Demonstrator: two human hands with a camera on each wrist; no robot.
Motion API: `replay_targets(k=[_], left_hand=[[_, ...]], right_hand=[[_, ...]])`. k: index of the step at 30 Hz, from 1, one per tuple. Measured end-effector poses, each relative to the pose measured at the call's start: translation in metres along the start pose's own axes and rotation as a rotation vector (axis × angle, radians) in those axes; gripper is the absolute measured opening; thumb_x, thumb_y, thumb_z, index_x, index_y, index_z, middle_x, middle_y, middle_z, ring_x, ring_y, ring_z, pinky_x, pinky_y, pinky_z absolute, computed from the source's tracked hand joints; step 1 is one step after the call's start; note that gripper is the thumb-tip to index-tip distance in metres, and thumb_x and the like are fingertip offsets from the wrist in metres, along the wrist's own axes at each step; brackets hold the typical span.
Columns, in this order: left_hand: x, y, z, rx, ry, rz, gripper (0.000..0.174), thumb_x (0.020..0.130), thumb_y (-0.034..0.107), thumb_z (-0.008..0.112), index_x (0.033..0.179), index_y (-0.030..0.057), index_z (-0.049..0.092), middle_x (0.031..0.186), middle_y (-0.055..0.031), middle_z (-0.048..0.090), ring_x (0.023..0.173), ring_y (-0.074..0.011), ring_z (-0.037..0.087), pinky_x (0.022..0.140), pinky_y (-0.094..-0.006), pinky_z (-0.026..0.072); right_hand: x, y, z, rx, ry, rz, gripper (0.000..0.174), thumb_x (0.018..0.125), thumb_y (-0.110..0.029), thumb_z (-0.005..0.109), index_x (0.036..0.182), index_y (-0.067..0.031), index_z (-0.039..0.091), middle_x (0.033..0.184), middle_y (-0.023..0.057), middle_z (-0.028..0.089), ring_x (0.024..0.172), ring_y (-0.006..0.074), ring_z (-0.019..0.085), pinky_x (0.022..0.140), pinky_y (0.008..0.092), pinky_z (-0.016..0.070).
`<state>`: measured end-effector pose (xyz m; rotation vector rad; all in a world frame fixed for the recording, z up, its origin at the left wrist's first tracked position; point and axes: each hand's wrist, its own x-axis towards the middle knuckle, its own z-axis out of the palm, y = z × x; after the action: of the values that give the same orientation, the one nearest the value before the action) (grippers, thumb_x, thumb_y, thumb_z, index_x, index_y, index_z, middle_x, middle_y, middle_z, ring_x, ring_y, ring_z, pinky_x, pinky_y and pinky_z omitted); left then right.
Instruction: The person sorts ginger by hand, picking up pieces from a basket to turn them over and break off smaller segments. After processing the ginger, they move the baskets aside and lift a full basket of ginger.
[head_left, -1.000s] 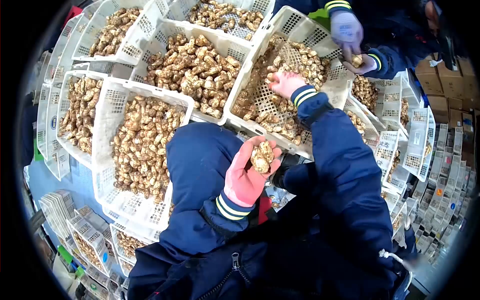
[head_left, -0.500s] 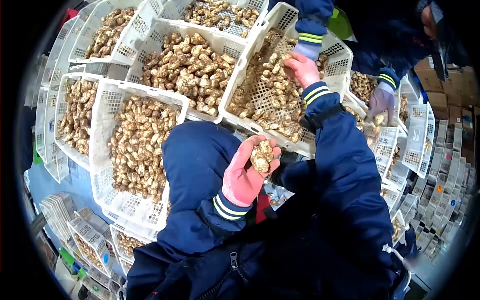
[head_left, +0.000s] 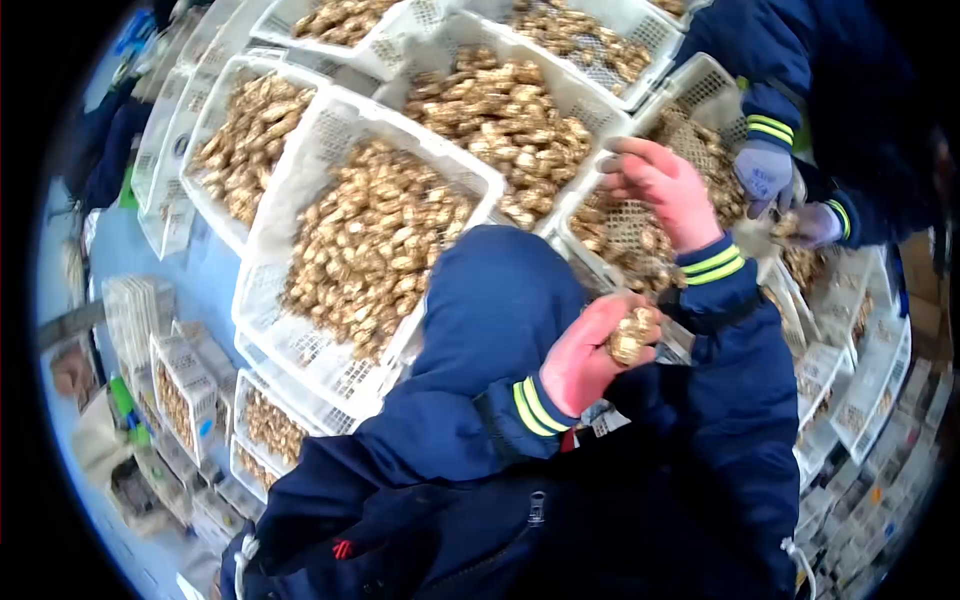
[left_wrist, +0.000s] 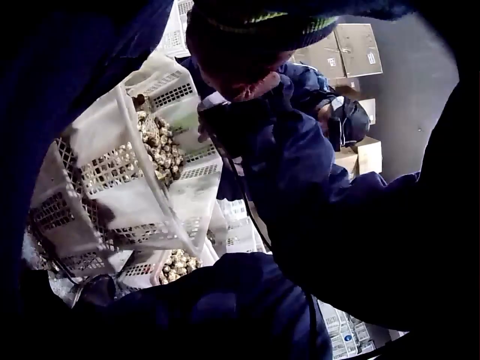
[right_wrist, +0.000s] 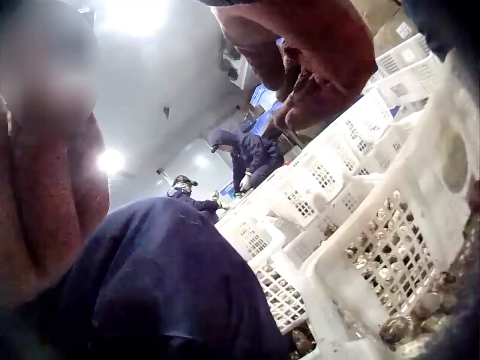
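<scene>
My left hand [head_left: 595, 355], in a pink glove, holds a knobby brown-and-cream tuber [head_left: 632, 335] in its curled fingers above my lap. My right hand [head_left: 668, 195], gloved in pink too, is raised over the near part of a white crate [head_left: 580, 262] with similar tubers inside. Its fingers are slightly bent and point left, blurred, with nothing visible between them. The left wrist view shows mostly dark sleeves and a crate of tubers [left_wrist: 161, 150], not the left hand's grip.
White perforated crates of tubers surround me, including a full one [head_left: 470, 180] to the left. Across the work crate, another person's grey-gloved hand [head_left: 765, 172] reaches in. Stacked crates [head_left: 865, 390] stand at the right, and cardboard boxes [left_wrist: 349, 52] farther back.
The head view has swung, shifting everything rightward and down. My right hand has risen from the tubers toward the crate's left side. My left hand still holds its tuber, now turned more sideways.
</scene>
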<state>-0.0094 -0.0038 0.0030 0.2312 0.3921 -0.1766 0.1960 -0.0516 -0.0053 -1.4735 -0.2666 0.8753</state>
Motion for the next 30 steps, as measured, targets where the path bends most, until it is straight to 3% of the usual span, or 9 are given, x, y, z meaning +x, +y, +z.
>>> replay_targets(k=[2,9,14,17,20,21,24,25,30], left_hand=[[-0.003,0.003,0.001,-0.106,-0.033,-0.029,0.031,0.091,0.006,0.05,0.12,0.0011,0.043,0.112,-0.0091,0.055,0.104,-0.0201,0.056,0.087,-0.0309,0.0469],[-0.025,0.034,0.01,-0.273,-0.164,0.034,0.031,0.095,0.012,0.039,0.124,0.0022,0.041,0.122,-0.0133,0.049,0.112,-0.0247,0.051,0.093,-0.037,0.0441],[-0.033,0.054,0.014,-0.346,-0.011,0.221,0.036,0.092,0.022,0.048,0.124,0.0046,0.043,0.115,-0.0091,0.053,0.104,-0.0219,0.054,0.087,-0.0329,0.0457],[-0.046,0.04,0.015,0.617,-0.051,0.789,0.041,0.089,0.003,0.043,0.13,0.0028,0.036,0.118,-0.0074,0.05,0.113,-0.0194,0.047,0.095,-0.0302,0.0402],[-0.033,0.025,-0.009,-0.345,-0.378,0.281,0.041,0.095,0.022,0.04,0.132,0.0041,0.033,0.121,-0.0089,0.047,0.112,-0.0182,0.046,0.098,-0.0293,0.0357],[-0.033,0.019,0.0,-0.082,-0.154,0.355,0.043,0.097,0.031,0.035,0.131,0.0055,0.035,0.118,-0.008,0.048,0.109,-0.018,0.047,0.097,-0.0296,0.0347],[-0.038,0.016,0.0,0.622,-0.149,0.546,0.043,0.097,0.033,0.034,0.131,0.0071,0.035,0.119,-0.0051,0.048,0.11,-0.0166,0.047,0.095,-0.0324,0.0375],[-0.043,0.02,0.018,-0.047,-0.276,0.248,0.039,0.097,0.031,0.036,0.13,0.0092,0.037,0.118,-0.0042,0.049,0.109,-0.0157,0.047,0.093,-0.0343,0.0388],[-0.049,0.028,0.028,-0.213,-0.389,0.226,0.033,0.096,0.032,0.039,0.12,0.0113,0.048,0.116,-0.0017,0.052,0.107,-0.0156,0.049,0.091,-0.0361,0.0388]], right_hand=[[-0.003,-0.008,-0.004,0.023,-0.007,0.024,0.033,0.089,-0.015,0.05,0.118,0.0018,0.052,0.098,0.009,0.063,0.085,0.0129,0.061,0.076,0.0249,0.0485],[-0.039,-0.047,0.0,-0.131,0.022,0.0,0.034,0.091,-0.018,0.048,0.118,0.0017,0.051,0.101,0.0096,0.063,0.084,0.0129,0.06,0.075,0.025,0.0476],[-0.105,-0.06,0.065,-0.511,0.05,-0.391,0.041,0.082,-0.011,0.055,0.121,0.0008,0.049,0.122,0.012,0.051,0.109,0.0227,0.052,0.091,0.0314,0.041],[-0.134,-0.059,0.118,-1.068,-0.094,-0.661,0.054,0.067,-0.014,0.064,0.119,-0.0024,0.05,0.122,0.0166,0.048,0.115,0.0341,0.044,0.098,0.0391,0.0349],[-0.14,-0.033,0.121,-1.051,0.039,-0.636,0.051,0.067,-0.01,0.064,0.116,-0.0031,0.052,0.119,0.0168,0.049,0.111,0.0347,0.046,0.095,0.0402,0.0371],[-0.138,-0.027,0.117,-1.006,0.092,-0.675,0.048,0.068,-0.007,0.063,0.115,-0.0028,0.052,0.118,0.0163,0.05,0.11,0.0339,0.047,0.094,0.0393,0.0383],[-0.141,-0.023,0.101,-0.896,0.136,-0.703,0.045,0.069,0.002,0.06,0.113,-0.0019,0.054,0.115,0.0158,0.053,0.107,0.0318,0.051,0.092,0.0371,0.0406],[-0.143,-0.025,0.097,-0.922,0.137,-0.713,0.045,0.069,0.002,0.06,0.113,-0.002,0.054,0.115,0.0159,0.054,0.107,0.0318,0.051,0.092,0.037,0.0406],[-0.153,-0.026,0.097,-0.997,0.127,-0.646,0.045,0.07,-0.006,0.062,0.115,-0.0048,0.054,0.124,0.018,0.046,0.113,0.0352,0.046,0.095,0.0394,0.0385]])
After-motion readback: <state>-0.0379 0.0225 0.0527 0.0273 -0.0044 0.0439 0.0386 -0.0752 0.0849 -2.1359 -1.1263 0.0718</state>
